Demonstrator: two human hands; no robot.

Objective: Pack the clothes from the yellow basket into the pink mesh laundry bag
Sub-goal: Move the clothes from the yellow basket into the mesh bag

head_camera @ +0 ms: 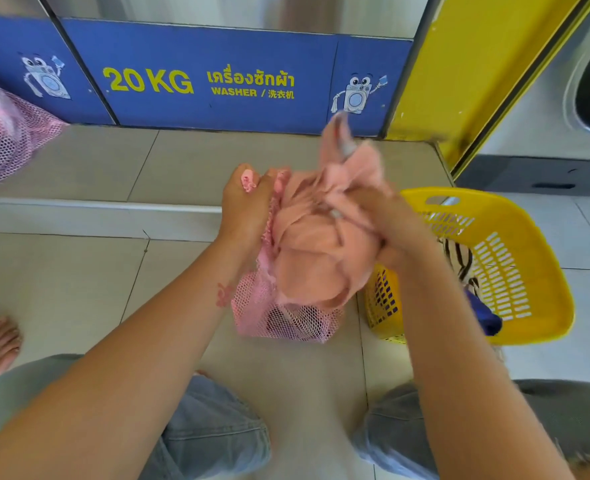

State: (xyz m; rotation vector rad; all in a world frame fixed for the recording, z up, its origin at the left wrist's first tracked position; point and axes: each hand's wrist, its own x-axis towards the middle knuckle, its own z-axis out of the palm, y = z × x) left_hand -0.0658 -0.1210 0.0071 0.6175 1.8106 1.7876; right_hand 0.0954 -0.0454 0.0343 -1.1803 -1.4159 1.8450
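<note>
Left hand [245, 206] grips the pink mesh laundry bag [252, 306] by its rim to hold the mouth wide while the right hand [380, 216], clamped on a peach garment [314, 258], stuffs it in beside the yellow basket [550, 265].

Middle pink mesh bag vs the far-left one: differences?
The middle mesh bag stands on the lower floor, left hand gripping its mouth; the far-left mesh bag lies untouched on the raised step. The middle one is taking a peach garment; the far-left one looks full. Both are pink netting.
</note>
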